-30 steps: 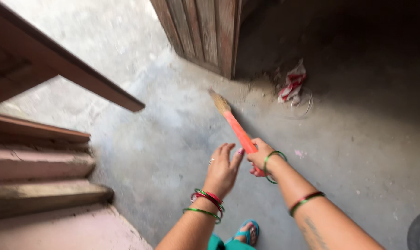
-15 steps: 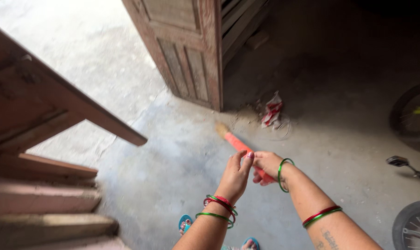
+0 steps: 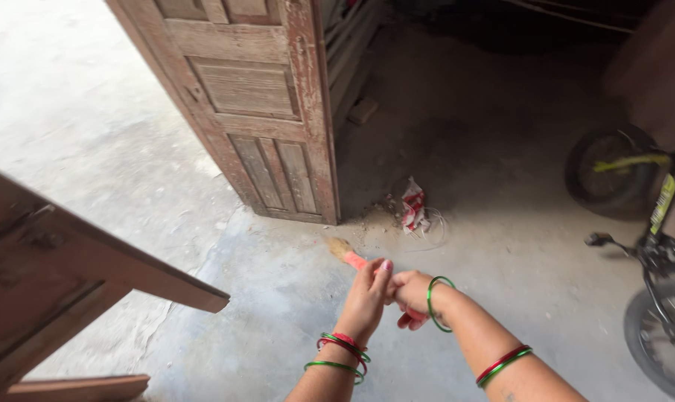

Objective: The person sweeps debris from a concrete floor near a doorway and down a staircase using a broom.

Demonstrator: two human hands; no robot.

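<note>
Both of my hands grip the red handle of a broom (image 3: 350,257), whose straw end points at the floor near the foot of a wooden door. My left hand (image 3: 368,294) wraps the handle from the left, with red and green bangles on the wrist. My right hand (image 3: 409,295) holds the handle just behind it and wears a green bangle. A crumpled red and white wrapper (image 3: 413,208) lies with dust and bits on the concrete floor just beyond the broom's tip.
A worn wooden door leaf (image 3: 259,112) stands open ahead. Another door leaf (image 3: 69,275) juts in at the lower left. A small bicycle (image 3: 650,238) stands at the right. A brick (image 3: 363,110) lies on the dim floor behind the door.
The view has swung to the right and up: the steps at the left have left the frame and the bicycle has come in. My hands have closed together on the handle.
</note>
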